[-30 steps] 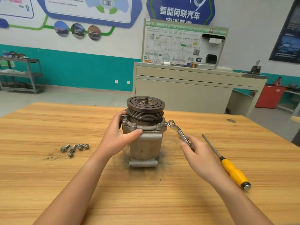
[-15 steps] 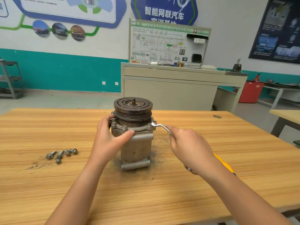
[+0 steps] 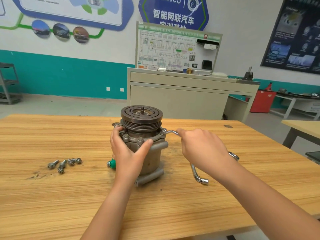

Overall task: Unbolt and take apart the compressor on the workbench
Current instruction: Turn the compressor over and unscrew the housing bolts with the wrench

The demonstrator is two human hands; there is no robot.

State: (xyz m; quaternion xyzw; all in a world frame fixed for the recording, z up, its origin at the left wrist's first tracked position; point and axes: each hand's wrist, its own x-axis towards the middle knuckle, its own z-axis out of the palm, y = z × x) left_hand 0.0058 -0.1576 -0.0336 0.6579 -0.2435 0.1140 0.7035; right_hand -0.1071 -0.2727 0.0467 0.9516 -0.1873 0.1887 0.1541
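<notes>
While left hand [image 3: 129, 153] still grips compressor [image 3: 142, 118], right fingers [image 3: 184, 132] curl round the now-seated wrench [image 3: 171, 131]

Workbench [image 3: 52, 196] is pale wood with streaked grain. Compressor [image 3: 154, 161] body is dull grey, its pulley [image 3: 131, 113] dark brown with concentric rings. Cap [image 3: 112, 164] is green; bolts [image 3: 64, 164] silvery grey.

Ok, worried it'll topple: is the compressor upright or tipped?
Upright: the compressor stands on end, pulley uppermost, left hand gripping it.
</notes>
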